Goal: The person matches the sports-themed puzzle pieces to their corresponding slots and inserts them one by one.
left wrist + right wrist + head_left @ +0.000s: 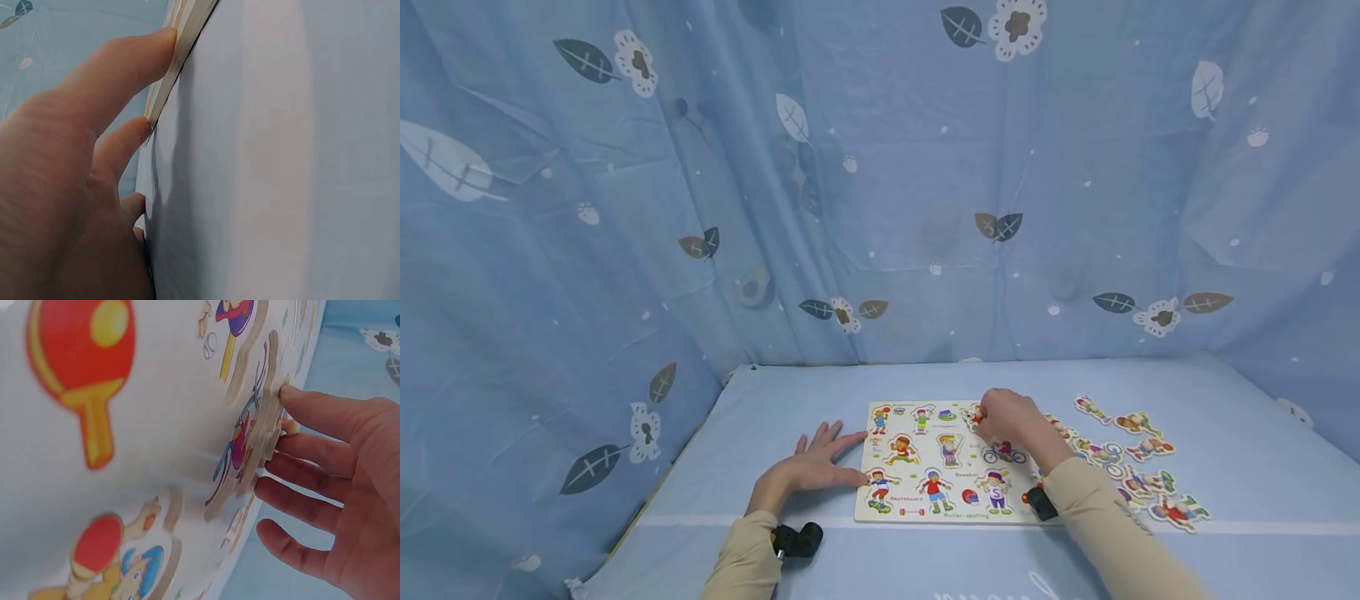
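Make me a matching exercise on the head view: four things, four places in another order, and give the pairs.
1. Left hand
2. Right hand
3. Loose pieces
4. Curtain

A. Right of the board
B. Behind the table
C. Touching the board's left edge
D. Over the board

Pairs: 1-C, 2-D, 3-A, 4-B
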The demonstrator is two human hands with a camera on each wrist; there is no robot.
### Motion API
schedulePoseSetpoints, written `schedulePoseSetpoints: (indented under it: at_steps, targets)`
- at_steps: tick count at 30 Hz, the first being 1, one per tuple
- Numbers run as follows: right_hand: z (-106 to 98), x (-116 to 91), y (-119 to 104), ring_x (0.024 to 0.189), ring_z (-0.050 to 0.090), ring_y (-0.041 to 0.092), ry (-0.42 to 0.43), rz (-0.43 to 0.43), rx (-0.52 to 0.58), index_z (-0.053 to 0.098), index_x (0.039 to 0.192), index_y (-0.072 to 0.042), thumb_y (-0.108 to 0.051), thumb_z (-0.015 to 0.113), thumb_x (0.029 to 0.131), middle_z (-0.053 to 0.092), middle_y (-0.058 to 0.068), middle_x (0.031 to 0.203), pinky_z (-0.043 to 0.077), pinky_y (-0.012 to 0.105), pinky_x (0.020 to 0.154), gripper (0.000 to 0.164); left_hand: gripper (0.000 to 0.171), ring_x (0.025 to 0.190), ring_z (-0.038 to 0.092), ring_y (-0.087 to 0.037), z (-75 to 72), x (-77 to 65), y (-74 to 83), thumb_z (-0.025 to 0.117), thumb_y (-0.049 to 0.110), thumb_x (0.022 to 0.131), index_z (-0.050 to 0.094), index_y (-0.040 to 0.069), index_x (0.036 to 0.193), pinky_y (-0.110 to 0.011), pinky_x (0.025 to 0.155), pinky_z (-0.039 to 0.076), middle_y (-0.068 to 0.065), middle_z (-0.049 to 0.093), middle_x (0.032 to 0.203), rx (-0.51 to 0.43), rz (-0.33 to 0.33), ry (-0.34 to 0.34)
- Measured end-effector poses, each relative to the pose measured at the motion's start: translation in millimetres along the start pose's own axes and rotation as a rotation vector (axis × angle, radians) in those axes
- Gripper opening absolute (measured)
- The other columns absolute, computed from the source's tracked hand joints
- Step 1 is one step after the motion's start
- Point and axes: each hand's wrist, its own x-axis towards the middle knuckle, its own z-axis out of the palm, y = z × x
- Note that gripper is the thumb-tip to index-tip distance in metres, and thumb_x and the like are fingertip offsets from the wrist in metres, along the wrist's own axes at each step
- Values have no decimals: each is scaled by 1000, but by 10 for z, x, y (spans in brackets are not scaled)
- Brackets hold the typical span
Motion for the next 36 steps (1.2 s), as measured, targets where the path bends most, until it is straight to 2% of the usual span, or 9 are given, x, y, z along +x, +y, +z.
schedulePoseSetpoints:
  at_steps: [7, 13, 17, 19, 21, 28, 32, 36]
  targets:
    - [65, 2, 23, 54, 33, 15, 81, -44, 1, 41, 55, -17, -18, 70, 87, 36, 0, 61, 28, 33, 57, 43, 85, 152, 1, -40, -1, 16, -17, 69, 62, 78, 41, 29, 152, -64, 118, 0, -16, 15, 165, -2, -4, -9]
    - [88, -42, 6, 57, 36, 17, 124, -56, -17, 44, 56, -16, -15, 68, 87, 42, 3, 66, 32, 37, 61, 39, 85, 152, 1, -40, 9, 38, -40, 69, 62, 78, 41, 29, 152, -65, 118, 0, -16, 15, 165, 5, -3, -11]
    - [90, -84, -23, 68, 46, 22, 120, -51, -53, 59, 68, -11, -17, 68, 89, 51, 5, 77, 44, 50, 73, 23, 85, 152, 1, -41, 9, 48, -54, 69, 62, 78, 42, 28, 152, -65, 118, 0, -16, 15, 165, 0, -2, -7]
    - [93, -94, -22, 75, 50, 24, 120, -59, -85, 65, 79, -10, -19, 68, 90, 54, 6, 84, 47, 58, 80, 15, 86, 152, 0, -40, 11, 57, -57, 68, 63, 78, 41, 29, 152, -65, 118, -1, -16, 14, 165, 2, -4, -7]
    - [94, -108, -22, 80, 52, 25, 116, -66, -110, 68, 86, -10, -21, 68, 91, 55, 6, 87, 47, 60, 82, 12, 85, 152, 0, -40, 15, 68, -62, 68, 63, 78, 41, 29, 152, -64, 118, -1, -16, 14, 165, 3, -1, -6]
    - [83, -134, 5, 85, 53, 24, 79, -73, -134, 71, 98, -8, -23, 68, 91, 57, 5, 92, 47, 58, 81, 17, 85, 152, 1, -41, 17, 51, -58, 69, 61, 78, 41, 28, 151, -65, 118, -1, -16, 15, 164, -10, 0, -10]
    - [60, -180, 21, 96, 57, 28, 84, -76, -106, 72, 112, -6, -24, 69, 90, 61, 8, 103, 47, 60, 86, 29, 84, 151, 1, -41, 7, 47, -47, 69, 60, 79, 42, 28, 151, -65, 118, 0, -17, 16, 164, -7, 2, -8]
    - [27, -264, 58, 109, 58, 33, 98, -78, -43, 71, 119, -8, -24, 70, 91, 63, 9, 113, 44, 63, 93, 33, 84, 151, 2, -42, 4, 43, -47, 69, 60, 79, 42, 27, 151, -66, 117, 0, -18, 16, 164, 0, 4, -5]
